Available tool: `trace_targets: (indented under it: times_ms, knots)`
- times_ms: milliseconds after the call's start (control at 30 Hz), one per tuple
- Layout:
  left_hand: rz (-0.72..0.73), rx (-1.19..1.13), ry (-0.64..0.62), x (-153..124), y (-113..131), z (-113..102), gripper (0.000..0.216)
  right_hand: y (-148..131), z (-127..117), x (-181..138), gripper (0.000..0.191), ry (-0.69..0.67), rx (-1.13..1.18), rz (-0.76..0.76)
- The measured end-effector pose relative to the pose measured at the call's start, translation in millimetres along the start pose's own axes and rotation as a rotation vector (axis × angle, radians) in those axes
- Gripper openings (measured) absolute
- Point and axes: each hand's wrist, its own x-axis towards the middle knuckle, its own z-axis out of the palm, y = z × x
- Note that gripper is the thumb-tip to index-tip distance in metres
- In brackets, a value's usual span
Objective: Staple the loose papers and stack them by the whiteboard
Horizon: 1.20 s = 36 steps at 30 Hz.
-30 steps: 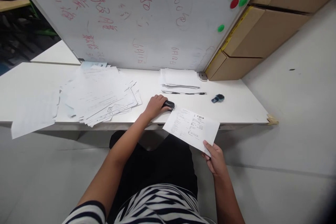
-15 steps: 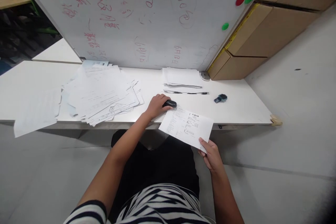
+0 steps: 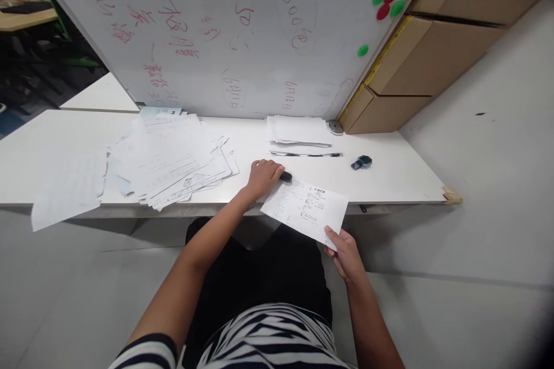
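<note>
My left hand (image 3: pixel 265 176) is closed over a small black stapler (image 3: pixel 285 176) on the desk; only the stapler's front end shows past my fingers. A printed paper sheet (image 3: pixel 305 210) with "BCA" at its top has its upper left corner at the stapler's front. Whether that corner sits inside the jaws, I cannot tell. My right hand (image 3: pixel 345 251) pinches the sheet's lower right corner, thumb on top, and the sheet's lower part hangs over the desk edge.
Loose papers (image 3: pixel 173 155) lie heaped on the left of the white desk (image 3: pixel 402 181), one sheet (image 3: pixel 64 193) jutting past the front edge. A stack of sheets (image 3: pixel 298 128) is at the back, a dark watch-like object (image 3: pixel 361 162) at right. Behind are a whiteboard (image 3: pixel 255 63) and cardboard boxes (image 3: pixel 450 57).
My left hand has shifted over the stapler and covers more of it. The sheet stays in my right hand, nearly unmoved. The whole view has shifted slightly.
</note>
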Motion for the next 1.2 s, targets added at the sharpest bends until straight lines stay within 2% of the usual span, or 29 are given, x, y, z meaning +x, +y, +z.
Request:
trace_targets:
  times_ms: [133, 233, 333, 433, 567, 800, 1067, 1200]
  knots:
    - [-0.037, -0.017, -0.006, 19, 19, -14, 0.048, 3, -1, 0, 0.036, -0.016, -0.025, -0.007]
    - [0.096, -0.03, 0.09, 45, 31, -14, 0.042, 4, -1, 2, 0.035, -0.013, -0.039, -0.007]
    - [0.182, 0.05, 0.09, 67, 35, 3, 0.036, 3, -2, 4, 0.036, 0.011, -0.048, 0.004]
    - [0.085, 0.135, 0.037, 77, 33, 26, 0.042, 2, -4, 6, 0.036, 0.028, -0.044, 0.008]
    - [0.066, 0.151, 0.015, 79, 31, 42, 0.051, 4, -7, 11, 0.038, 0.046, -0.014, 0.023]
    - [0.046, 0.235, 0.037, 80, 32, 50, 0.051, 9, 0, 19, 0.047, 0.088, 0.081, -0.004]
    - [0.026, 0.209, 0.028, 76, 34, 45, 0.047, 7, 6, 13, 0.038, 0.048, 0.043, 0.041]
    - [0.051, 0.12, 0.114, 73, 34, 36, 0.042, 7, 4, 10, 0.037, 0.004, -0.029, 0.074]
